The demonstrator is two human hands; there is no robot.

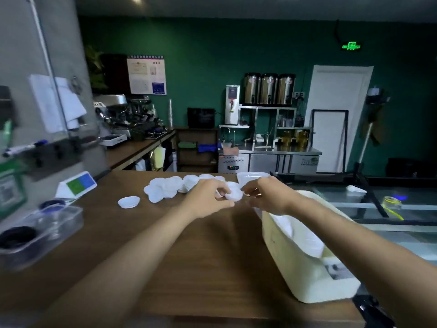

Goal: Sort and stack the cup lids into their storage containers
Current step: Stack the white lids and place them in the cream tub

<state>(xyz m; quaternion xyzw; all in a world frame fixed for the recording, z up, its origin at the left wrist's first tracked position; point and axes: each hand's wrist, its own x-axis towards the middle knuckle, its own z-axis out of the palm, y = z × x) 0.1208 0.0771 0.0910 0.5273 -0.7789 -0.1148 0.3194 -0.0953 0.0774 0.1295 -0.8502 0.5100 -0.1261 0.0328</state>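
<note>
Grips: two, left grip (208,197) and right grip (267,197); worktop (189,256): one; loose heap (172,188) of white lids: well over ten, overlap prevents an exact count; single lid (128,201) lying apart from the heap: one; lid stack (234,195) pinched in the left grip: one, its number of lids blurred; white storage bin (307,280): one; clear tubs: two, far tub (253,176) and near tub (47,228); card stand (79,183): one; steel urns (269,88) on the back shelf: three; water boiler (232,104): one; espresso machine (118,114): one; white door (338,110): one; exit sign (351,46): one; wall poster (146,74): one.
</note>
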